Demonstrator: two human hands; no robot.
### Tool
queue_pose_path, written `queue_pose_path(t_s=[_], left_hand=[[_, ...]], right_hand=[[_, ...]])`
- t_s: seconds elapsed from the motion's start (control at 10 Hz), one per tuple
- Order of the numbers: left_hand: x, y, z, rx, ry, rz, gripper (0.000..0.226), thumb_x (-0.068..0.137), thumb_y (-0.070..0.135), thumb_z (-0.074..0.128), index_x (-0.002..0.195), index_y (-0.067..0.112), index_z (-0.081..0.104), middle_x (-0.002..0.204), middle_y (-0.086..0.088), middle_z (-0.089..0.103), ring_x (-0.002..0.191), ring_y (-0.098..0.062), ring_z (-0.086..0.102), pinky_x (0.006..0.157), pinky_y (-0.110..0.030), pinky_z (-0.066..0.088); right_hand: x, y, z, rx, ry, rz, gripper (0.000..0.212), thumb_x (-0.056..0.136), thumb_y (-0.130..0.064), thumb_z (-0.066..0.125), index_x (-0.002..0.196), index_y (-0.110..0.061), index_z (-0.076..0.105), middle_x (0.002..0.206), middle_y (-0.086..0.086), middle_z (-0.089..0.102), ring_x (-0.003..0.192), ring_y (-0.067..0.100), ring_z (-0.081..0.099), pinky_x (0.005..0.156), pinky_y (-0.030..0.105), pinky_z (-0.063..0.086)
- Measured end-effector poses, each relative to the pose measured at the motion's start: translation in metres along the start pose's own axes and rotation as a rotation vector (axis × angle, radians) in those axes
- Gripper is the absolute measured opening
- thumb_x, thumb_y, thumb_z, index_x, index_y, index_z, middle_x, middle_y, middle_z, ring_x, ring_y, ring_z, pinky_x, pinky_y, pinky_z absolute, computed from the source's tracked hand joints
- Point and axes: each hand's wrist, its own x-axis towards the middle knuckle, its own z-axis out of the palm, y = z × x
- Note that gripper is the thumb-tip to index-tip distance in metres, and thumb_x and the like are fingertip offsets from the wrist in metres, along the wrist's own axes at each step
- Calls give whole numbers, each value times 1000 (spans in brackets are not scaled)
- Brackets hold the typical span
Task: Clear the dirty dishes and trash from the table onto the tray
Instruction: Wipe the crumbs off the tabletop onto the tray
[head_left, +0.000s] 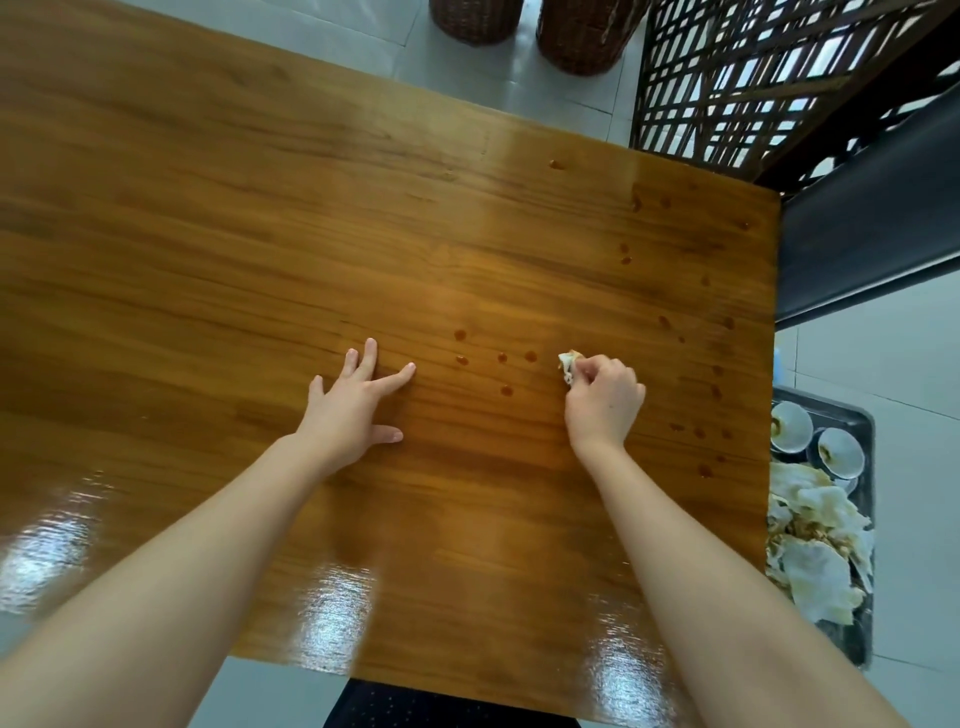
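Note:
My right hand (602, 402) pinches a small crumpled, stained napkin (568, 365) against the wooden table (260, 234), just right of a cluster of brown sauce drops (501, 364). My left hand (358, 402) rests flat on the table with fingers spread, left of those drops. More drops run along the table's right side. A metal tray (865, 431) sits below the table's right edge and holds two white bowls (840, 451) and a heap of used napkins (810, 540).
Two wicker baskets (582, 36) stand on the tiled floor beyond the table's far edge. A dark lattice screen (753, 78) and a dark bench or chair (862, 244) are at the right. Glare patches lie on the near tabletop.

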Motion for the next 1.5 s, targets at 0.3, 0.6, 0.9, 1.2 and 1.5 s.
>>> queue_pose_path(t_s=[0.3, 0.6, 0.9, 1.2, 1.5], left_hand=[[2, -1, -2, 12, -30, -2, 88, 83, 40, 70, 149, 47, 11, 161, -6, -12, 148, -27, -6, 114, -57, 11], [2, 0, -3, 5, -41, -5, 89, 84, 37, 70, 149, 46, 11, 160, -7, -13, 148, -28, -7, 115, -57, 10], [2, 1, -2, 11, -44, -4, 88, 84, 38, 70, 149, 47, 11, 161, -7, -13, 148, -28, -6, 114, -57, 11], [1, 0, -3, 5, -42, 5, 88, 84, 37, 70, 149, 45, 11, 160, -7, -13, 148, -29, -7, 114, -58, 10], [2, -1, 0, -4, -27, 11, 89, 84, 37, 70, 149, 45, 11, 160, -7, -13, 148, -29, -7, 114, -57, 11]], right_hand=[[-64, -48, 31, 79, -172, -291, 14, 90, -22, 66, 95, -12, 75, 83, 1, 67, 81, 17, 55, 75, 32, 40], [13, -36, 16, 126, -39, 20, 14, 87, -24, 68, 93, -13, 73, 91, 2, 69, 90, 18, 58, 82, 34, 40], [-51, -82, 42, 16, -205, -314, 15, 91, -17, 58, 89, -15, 73, 86, 2, 68, 85, 23, 56, 75, 34, 32], [15, -95, 39, -69, -147, -282, 12, 91, -23, 62, 94, -20, 73, 96, 0, 69, 95, 20, 57, 83, 35, 34], [-24, -77, 36, -64, -195, -427, 18, 95, -19, 56, 97, -15, 74, 88, 2, 68, 83, 19, 56, 74, 30, 32]])
